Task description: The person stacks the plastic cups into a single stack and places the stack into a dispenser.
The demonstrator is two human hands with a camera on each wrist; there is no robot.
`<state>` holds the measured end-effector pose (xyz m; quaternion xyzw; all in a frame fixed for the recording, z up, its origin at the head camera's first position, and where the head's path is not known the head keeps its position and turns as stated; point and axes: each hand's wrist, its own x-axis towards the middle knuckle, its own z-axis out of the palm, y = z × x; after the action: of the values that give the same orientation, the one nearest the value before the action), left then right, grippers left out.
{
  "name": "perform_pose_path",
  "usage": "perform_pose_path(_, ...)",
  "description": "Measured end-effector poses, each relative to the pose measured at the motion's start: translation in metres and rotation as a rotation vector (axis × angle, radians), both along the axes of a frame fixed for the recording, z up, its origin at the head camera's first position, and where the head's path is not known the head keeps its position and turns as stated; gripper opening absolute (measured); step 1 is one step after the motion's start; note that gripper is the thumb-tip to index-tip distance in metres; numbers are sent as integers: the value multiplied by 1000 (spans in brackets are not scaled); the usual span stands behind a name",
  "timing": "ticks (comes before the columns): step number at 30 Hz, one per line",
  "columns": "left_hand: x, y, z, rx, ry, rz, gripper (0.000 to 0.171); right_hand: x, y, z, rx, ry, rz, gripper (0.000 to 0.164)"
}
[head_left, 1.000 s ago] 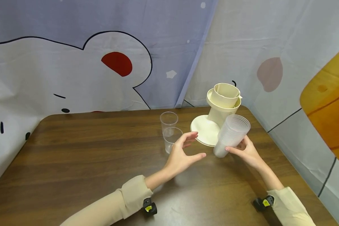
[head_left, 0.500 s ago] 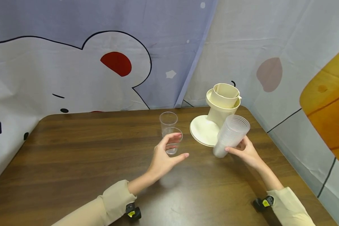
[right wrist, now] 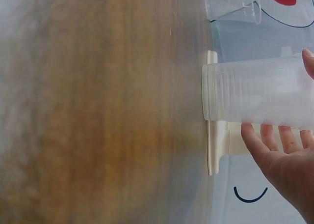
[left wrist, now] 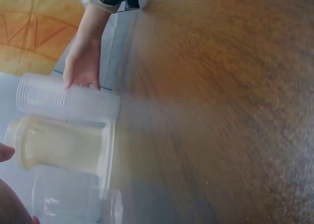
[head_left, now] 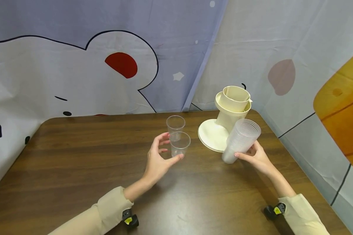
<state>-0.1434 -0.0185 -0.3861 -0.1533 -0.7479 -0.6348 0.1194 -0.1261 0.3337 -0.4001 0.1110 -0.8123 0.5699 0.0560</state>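
Note:
A tall stack of clear plastic cups point(head_left: 241, 140) leans to the right in the grip of my right hand point(head_left: 257, 158), thumb in front and fingers behind. The right wrist view shows that hand's fingers point(right wrist: 267, 140) along the side of the stack. My left hand point(head_left: 157, 163) is spread around a single clear plastic cup point(head_left: 179, 148), fingers at its left and thumb overlapping its lower front. In the left wrist view the left thumb point(left wrist: 6, 153) and palm show at the lower left edge, with a clear cup point(left wrist: 73, 199) beyond. A second clear cup point(head_left: 175, 122) stands just behind the first.
A cream cylindrical holder point(head_left: 232, 111) with nested rings stands at the back right, close behind the stack. Cream round discs point(head_left: 213, 135) lie at its foot. The brown wooden table point(head_left: 91, 156) meets printed cloth point(head_left: 176, 58) at its back and right edges.
My left hand has moved left, away from the stack, and now sits around the nearer single cup. The right hand and its stack of cups have stayed in place.

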Motion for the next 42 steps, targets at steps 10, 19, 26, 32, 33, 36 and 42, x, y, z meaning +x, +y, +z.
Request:
perform_pose_path(10,-14,0,-5,-26,-124,-11,86,-1,1,1,-9,-4,-2,66)
perform_pose_path(19,-25,3,-12,-42,-208,-59,86,-1,2,2,-2,-7,3,67)
perform_pose_path(26,-30,7,-18,-54,-255,-91,88,-2,2,1,-10,-4,-1,65)
perform_pose_path(32,-34,9,-20,-51,-276,-95,88,-2,2,0,-13,1,9,66)
perform_pose_path(33,-34,10,-21,-51,-277,-96,87,-2,2,0,-13,1,11,66)
perform_pose_path(36,-36,11,-22,-47,-281,-103,86,-2,2,0,-11,1,12,66)
perform_pose_path(42,-37,13,-22,-40,-283,-116,83,-1,2,2,0,-8,1,66)
